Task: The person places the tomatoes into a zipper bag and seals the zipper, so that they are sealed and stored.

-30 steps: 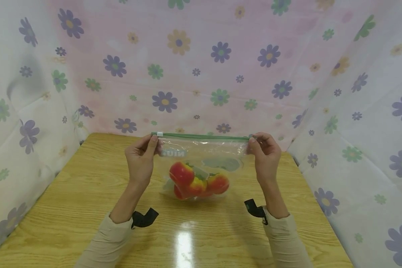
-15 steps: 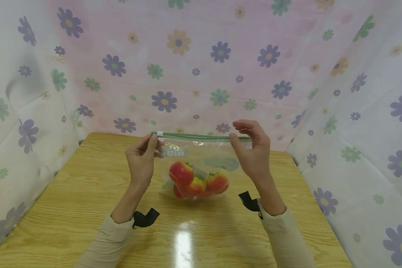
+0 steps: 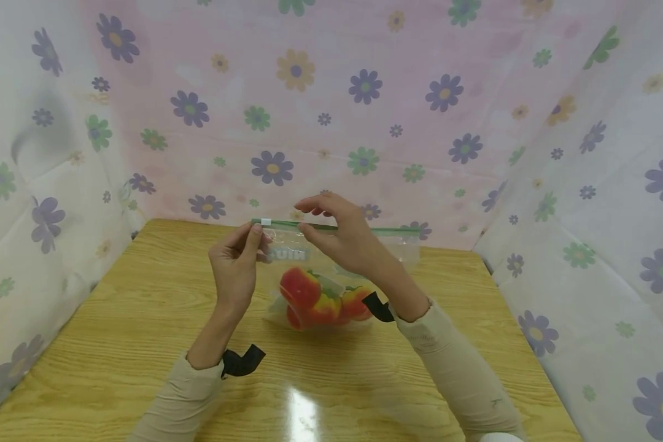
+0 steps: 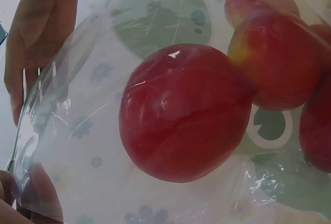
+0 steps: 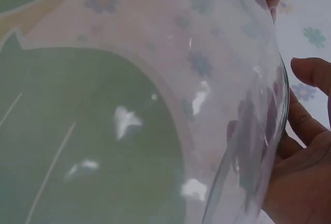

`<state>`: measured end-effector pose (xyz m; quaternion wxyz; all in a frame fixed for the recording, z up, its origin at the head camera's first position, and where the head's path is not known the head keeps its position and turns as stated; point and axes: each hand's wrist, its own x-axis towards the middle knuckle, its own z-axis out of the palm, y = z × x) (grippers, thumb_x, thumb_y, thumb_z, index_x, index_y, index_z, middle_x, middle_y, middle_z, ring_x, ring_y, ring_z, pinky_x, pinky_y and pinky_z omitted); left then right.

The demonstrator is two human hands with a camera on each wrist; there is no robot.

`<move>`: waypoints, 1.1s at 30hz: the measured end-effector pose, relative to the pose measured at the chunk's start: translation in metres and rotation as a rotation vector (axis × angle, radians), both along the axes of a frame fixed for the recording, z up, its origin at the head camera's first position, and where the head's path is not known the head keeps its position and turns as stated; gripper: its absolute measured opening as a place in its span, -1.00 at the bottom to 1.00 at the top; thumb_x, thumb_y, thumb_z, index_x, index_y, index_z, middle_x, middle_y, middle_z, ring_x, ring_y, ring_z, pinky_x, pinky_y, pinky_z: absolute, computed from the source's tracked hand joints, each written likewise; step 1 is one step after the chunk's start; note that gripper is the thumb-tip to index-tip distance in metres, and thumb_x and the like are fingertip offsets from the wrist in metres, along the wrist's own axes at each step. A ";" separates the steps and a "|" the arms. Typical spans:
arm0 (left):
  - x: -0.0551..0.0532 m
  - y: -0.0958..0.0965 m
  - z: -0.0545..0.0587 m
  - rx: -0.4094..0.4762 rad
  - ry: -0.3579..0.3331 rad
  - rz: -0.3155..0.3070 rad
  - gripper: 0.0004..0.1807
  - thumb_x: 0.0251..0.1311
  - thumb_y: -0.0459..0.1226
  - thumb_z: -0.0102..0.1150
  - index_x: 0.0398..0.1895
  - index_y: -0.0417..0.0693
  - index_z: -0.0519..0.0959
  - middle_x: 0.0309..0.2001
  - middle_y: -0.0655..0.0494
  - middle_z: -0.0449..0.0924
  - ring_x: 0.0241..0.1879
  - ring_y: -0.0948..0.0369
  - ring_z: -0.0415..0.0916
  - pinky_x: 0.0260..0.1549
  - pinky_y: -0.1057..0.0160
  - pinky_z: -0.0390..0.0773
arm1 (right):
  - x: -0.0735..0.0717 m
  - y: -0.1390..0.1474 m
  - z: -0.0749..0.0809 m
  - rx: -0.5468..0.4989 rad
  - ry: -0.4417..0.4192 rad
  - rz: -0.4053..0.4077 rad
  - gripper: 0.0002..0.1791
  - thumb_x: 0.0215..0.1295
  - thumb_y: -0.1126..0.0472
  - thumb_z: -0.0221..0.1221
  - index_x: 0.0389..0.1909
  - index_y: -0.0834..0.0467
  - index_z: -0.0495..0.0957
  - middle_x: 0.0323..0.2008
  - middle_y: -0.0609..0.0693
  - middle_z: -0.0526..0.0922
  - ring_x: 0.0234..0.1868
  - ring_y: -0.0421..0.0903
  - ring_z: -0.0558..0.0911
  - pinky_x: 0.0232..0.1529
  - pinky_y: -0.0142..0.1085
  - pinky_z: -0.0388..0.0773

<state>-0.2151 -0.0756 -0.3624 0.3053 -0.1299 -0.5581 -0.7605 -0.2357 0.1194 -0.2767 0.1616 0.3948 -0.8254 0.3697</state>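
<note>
A clear zip bag (image 3: 403,248) with a green zip strip (image 3: 392,231) is held upright at the middle of the table. Inside lie several red-and-yellow fruits (image 3: 300,288) with green leaves; they look large in the left wrist view, where one fruit (image 4: 183,113) fills the centre. My left hand (image 3: 234,264) pinches the bag's top left corner, beside the white slider (image 3: 266,221). Thumb and fingers parted, my right hand (image 3: 345,236) hovers at the zip strip, right of the slider, and covers part of the bag. The right wrist view shows its thumb (image 5: 310,74) apart from the other fingers.
The wooden table (image 3: 143,294) carries the bag's lower end. Flower-patterned cloth (image 3: 331,110) hangs behind and at both sides. Black wrist mounts (image 3: 243,361) stick out from both cuffs.
My right hand has let go of the bag's top right corner and moved left along the zip strip toward the slider. The left hand keeps its pinch on the left corner.
</note>
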 end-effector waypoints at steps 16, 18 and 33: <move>-0.003 0.004 -0.004 0.039 0.049 -0.008 -0.76 0.39 -0.44 0.20 -0.09 -0.56 0.65 -0.45 0.20 0.72 -0.50 0.35 0.65 -0.55 0.44 0.65 | -0.011 -0.029 -0.003 0.107 -0.181 0.032 -0.77 0.46 0.20 0.23 0.04 0.17 0.69 -0.02 -0.03 0.71 -0.06 -0.17 0.64 0.03 -0.29 0.62; -0.003 0.005 -0.004 0.038 0.055 -0.002 -0.77 0.38 -0.44 0.20 -0.10 -0.57 0.65 -0.46 0.21 0.72 -0.50 0.36 0.66 -0.56 0.45 0.65 | -0.012 -0.031 -0.004 0.097 -0.194 0.038 -0.80 0.47 0.21 0.22 -0.01 0.17 0.69 -0.07 -0.04 0.72 -0.15 -0.19 0.65 -0.06 -0.33 0.64; -0.002 0.007 -0.005 0.056 0.064 0.005 -0.83 0.39 -0.44 0.19 -0.17 -0.48 0.66 -0.46 0.21 0.74 -0.54 0.36 0.63 -0.58 0.46 0.63 | -0.015 -0.037 -0.002 0.058 -0.240 0.117 -0.88 0.50 0.20 0.19 -0.13 0.14 0.65 -0.39 -0.06 0.60 -0.45 -0.13 0.47 -0.38 -0.35 0.44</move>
